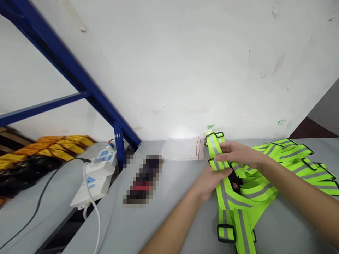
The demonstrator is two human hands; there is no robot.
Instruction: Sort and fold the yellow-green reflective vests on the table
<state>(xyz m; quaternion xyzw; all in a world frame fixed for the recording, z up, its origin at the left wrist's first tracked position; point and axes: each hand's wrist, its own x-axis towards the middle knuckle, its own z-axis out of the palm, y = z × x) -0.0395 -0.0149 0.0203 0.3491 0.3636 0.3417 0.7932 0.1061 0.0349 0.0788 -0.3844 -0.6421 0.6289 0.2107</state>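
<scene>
Neon-green straps with grey reflective stripes and black buckles (261,190) lie bunched on the grey table at the right. My left hand (209,180) is wrapped round one bundle of these straps, with its thumb over the front. Above it, my right hand (237,154) pinches the upper part of the same bundle, fingertips on the green webbing. The top loops and buckles stick up past both hands, near the wall. Below my left hand, strap ends with a black buckle (226,233) hang toward the table's front. Part of my right hand's fingers is hidden behind the straps.
Clear plastic bags with red lines (184,148) lie beside the straps, by the wall (185,70). A blurred-out dark object (144,180) is left of them. Further left are a blue metal frame (103,109), white power strips (92,190) with cables, and yellow and black packs (60,150).
</scene>
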